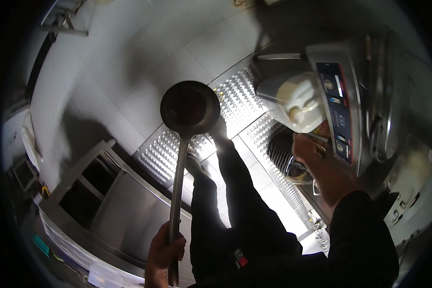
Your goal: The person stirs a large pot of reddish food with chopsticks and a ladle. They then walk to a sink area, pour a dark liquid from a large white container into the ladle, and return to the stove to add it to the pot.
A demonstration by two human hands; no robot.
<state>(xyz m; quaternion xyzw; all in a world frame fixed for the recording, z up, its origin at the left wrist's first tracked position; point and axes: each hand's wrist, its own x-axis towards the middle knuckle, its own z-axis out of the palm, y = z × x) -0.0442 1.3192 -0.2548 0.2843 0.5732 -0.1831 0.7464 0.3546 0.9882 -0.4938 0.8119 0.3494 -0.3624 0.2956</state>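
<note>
My left hand [165, 244] grips the lower handle of a long metal ladle [181, 172]. Its round, dark bowl lies out over the floor, with a dark reddish-brown patch inside that I cannot identify. On the other side, my right hand [307, 151] is stretched out, blurred, with its fingers curled. It is just below a white plastic jug [304, 104] and close to a wire-rimmed strainer or basket [297, 169]. Part of a metal bar shows beside the fingers; whether the hand holds it is unclear.
At right stands a stainless-steel appliance [360, 90] with a dark printed panel. A steel cabinet [126, 205] with dark openings is at left. Studded metal plates [162, 154] and grey tiles [144, 46] make up the floor. My legs and shoes stand between the cabinet and appliance.
</note>
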